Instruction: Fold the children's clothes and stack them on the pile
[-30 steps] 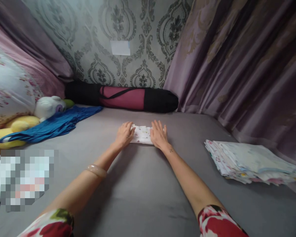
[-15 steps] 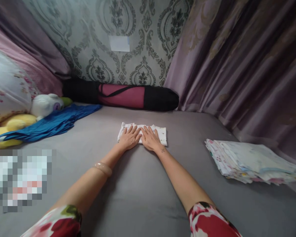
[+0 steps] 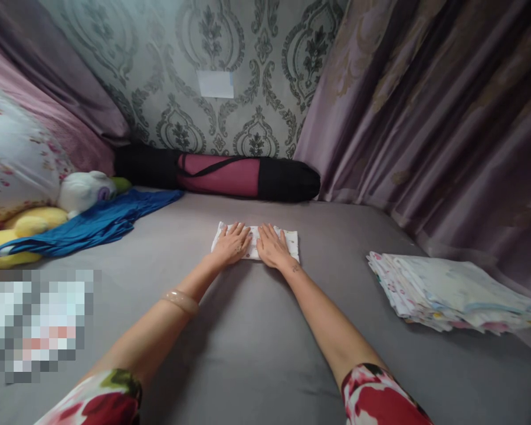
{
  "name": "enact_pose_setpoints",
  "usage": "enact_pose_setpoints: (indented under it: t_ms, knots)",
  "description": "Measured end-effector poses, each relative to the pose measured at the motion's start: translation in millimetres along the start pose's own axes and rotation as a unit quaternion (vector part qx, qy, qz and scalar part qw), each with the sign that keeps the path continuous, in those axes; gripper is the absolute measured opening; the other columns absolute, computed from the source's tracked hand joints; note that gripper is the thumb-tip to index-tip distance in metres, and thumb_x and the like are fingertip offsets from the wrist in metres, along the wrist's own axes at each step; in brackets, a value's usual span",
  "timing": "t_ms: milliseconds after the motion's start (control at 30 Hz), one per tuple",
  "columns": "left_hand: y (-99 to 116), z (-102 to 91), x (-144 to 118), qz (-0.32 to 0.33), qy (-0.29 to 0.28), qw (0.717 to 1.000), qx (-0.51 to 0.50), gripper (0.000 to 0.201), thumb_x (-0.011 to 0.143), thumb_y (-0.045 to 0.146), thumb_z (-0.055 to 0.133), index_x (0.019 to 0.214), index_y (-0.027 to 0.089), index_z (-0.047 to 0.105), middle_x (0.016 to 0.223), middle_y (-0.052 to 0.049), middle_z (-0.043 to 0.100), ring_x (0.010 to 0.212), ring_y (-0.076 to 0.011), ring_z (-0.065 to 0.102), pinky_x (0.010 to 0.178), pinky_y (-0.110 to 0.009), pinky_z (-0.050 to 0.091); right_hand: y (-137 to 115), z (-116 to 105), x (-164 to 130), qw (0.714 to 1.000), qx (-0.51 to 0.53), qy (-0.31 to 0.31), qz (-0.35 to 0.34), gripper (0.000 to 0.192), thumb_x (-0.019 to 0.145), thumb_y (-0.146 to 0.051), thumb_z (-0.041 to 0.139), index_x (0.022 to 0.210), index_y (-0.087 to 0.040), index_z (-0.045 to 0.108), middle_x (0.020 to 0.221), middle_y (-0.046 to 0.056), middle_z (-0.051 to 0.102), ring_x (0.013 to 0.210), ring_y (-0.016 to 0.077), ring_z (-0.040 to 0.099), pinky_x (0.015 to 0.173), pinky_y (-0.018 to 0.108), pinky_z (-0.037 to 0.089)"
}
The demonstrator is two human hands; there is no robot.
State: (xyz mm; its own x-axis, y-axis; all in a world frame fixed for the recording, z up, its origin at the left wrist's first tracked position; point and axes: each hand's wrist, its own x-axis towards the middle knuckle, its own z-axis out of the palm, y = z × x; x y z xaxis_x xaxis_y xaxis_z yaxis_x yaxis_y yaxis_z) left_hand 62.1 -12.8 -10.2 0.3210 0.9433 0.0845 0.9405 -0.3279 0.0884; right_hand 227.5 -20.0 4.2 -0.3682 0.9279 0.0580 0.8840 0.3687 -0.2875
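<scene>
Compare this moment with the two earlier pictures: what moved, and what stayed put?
The left hand and right hand slid inward from the ends of the small folded white cloth and now lie flat side by side on its middle, fingers spread. The cloth's ends, covered a second ago, now show. Nothing was gripped. The stack of folded cloths, blue garment and rolled bag stayed put.

- Bed (image 3: pixel 256 330): fills the lower frame.
- Cloth (image 3: pixel 292 239): on the bed at frame centre, folded flat.
- Left hand (image 3: pixel 233 243) and right hand (image 3: pixel 272 247): side by side, palms flat on the cloth.
- Stack (image 3: pixel 451 289): on the bed at right, well apart from the cloth.
- Roll bag (image 3: pixel 230 174): behind the cloth, along the wall (image 3: pixel 230 59).
- Curtain (image 3: pixel 446 118): upper right, behind the stack.
- Garment (image 3: pixel 97 221): on the bed at left.
- Plush toys (image 3: pixel 48 212): left edge, beside the garment.
</scene>
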Motion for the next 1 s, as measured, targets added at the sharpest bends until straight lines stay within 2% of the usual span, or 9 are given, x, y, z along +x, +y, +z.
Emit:
enact_pose_setpoints:
  t_ms: [67, 200, 300, 533, 633, 733, 833, 1000]
  knots:
    - [-0.1, 5.2, 2.1, 0.009, 0.013, 1.0, -0.004, 0.054, 0.1, 0.038, 0.021, 0.147, 0.017, 0.038, 0.155, -0.011, 0.034, 0.145, -0.0282, 0.023, 0.116, -0.052, 0.018, -0.1, 3.4, 1.3, 1.0, -0.002, 0.01, -0.008, 0.057, 0.098, -0.029, 0.023, 0.15, -0.008, 0.031, 0.158, 0.009, 0.024, 0.147, 0.0226, 0.014, 0.119, 0.048, 0.004]
    - [0.7, 21.5, 3.4, 0.005, 0.007, 1.0, -0.027, 0.052, 0.1, 0.039, 0.023, 0.148, 0.024, 0.035, 0.154, -0.008, 0.035, 0.146, -0.0267, 0.022, 0.115, -0.052, 0.02, 1.2, 13.5, 3.2, 1.0, 0.0, -0.016, -0.012, 0.056, 0.098, -0.029, 0.023, 0.15, -0.011, 0.03, 0.158, 0.007, 0.026, 0.147, 0.0209, 0.016, 0.119, 0.045, 0.009]
    - [0.9, 27.9, 3.2, -0.005, -0.002, 1.0, -0.029, 0.054, 0.1, 0.04, 0.021, 0.15, 0.023, 0.032, 0.156, -0.008, 0.032, 0.146, -0.0274, 0.021, 0.116, -0.051, 0.018, 2.6, 18.4, 3.8, 1.0, -0.001, -0.013, -0.01, 0.056, 0.098, -0.031, 0.024, 0.151, -0.012, 0.03, 0.158, 0.007, 0.026, 0.146, 0.0215, 0.018, 0.119, 0.045, 0.01]
    - [1.9, 16.4, 2.8, -0.001, -0.032, 0.999, -0.029, 0.054, 0.1, 0.04, 0.021, 0.149, 0.02, 0.033, 0.156, -0.011, 0.031, 0.146, -0.0296, 0.02, 0.114, -0.052, 0.021, 4.4, 14.6, 4.8, 1.0, 0.006, -0.027, -0.014, 0.057, 0.098, -0.03, 0.024, 0.151, -0.01, 0.03, 0.158, 0.008, 0.026, 0.146, 0.0221, 0.018, 0.119, 0.045, 0.01]
    - [-0.2, 8.5, 0.6, 0.002, -0.018, 1.0, -0.025, 0.052, 0.1, 0.039, 0.024, 0.147, 0.019, 0.036, 0.155, -0.013, 0.033, 0.145, -0.0285, 0.023, 0.114, -0.051, 0.023, 7.1, 9.2, 4.3, 0.999, 0.014, -0.026, -0.015, 0.057, 0.098, -0.03, 0.023, 0.15, -0.009, 0.03, 0.158, 0.009, 0.026, 0.146, 0.0219, 0.018, 0.118, 0.045, 0.011]
    - [-4.9, 4.2, -2.5, -0.006, 0.009, 1.0, -0.005, 0.052, 0.1, 0.038, 0.024, 0.146, 0.018, 0.037, 0.154, -0.013, 0.035, 0.144, -0.028, 0.026, 0.116, -0.052, 0.018, 10.6, 7.2, 2.4, 1.0, 0.001, 0.004, 0.001, 0.056, 0.098, -0.029, 0.023, 0.15, -0.008, 0.03, 0.158, 0.01, 0.026, 0.147, 0.0215, 0.016, 0.119, 0.045, 0.008]
    - [-9.2, 6.0, -6.0, -0.027, 0.019, 0.999, 0.009, 0.052, 0.1, 0.038, 0.024, 0.146, 0.017, 0.037, 0.154, -0.013, 0.035, 0.144, -0.0286, 0.027, 0.117, -0.052, 0.014, 13.5, 10.8, -0.2, 1.0, -0.01, 0.017, 0.017, 0.056, 0.098, -0.03, 0.024, 0.149, -0.006, 0.032, 0.157, 0.011, 0.027, 0.147, 0.0225, 0.017, 0.119, 0.045, 0.007]
    - [-12.5, 15.8, -9.2, -0.036, 0.004, 0.999, -0.007, 0.054, 0.099, 0.038, 0.025, 0.147, 0.016, 0.035, 0.156, -0.014, 0.031, 0.144, -0.0296, 0.026, 0.118, -0.052, 0.012, 15.3, 19.0, -2.3, 0.999, -0.014, 0.02, 0.025, 0.056, 0.098, -0.03, 0.025, 0.149, -0.007, 0.033, 0.157, 0.011, 0.029, 0.146, 0.022, 0.02, 0.119, 0.043, 0.009]
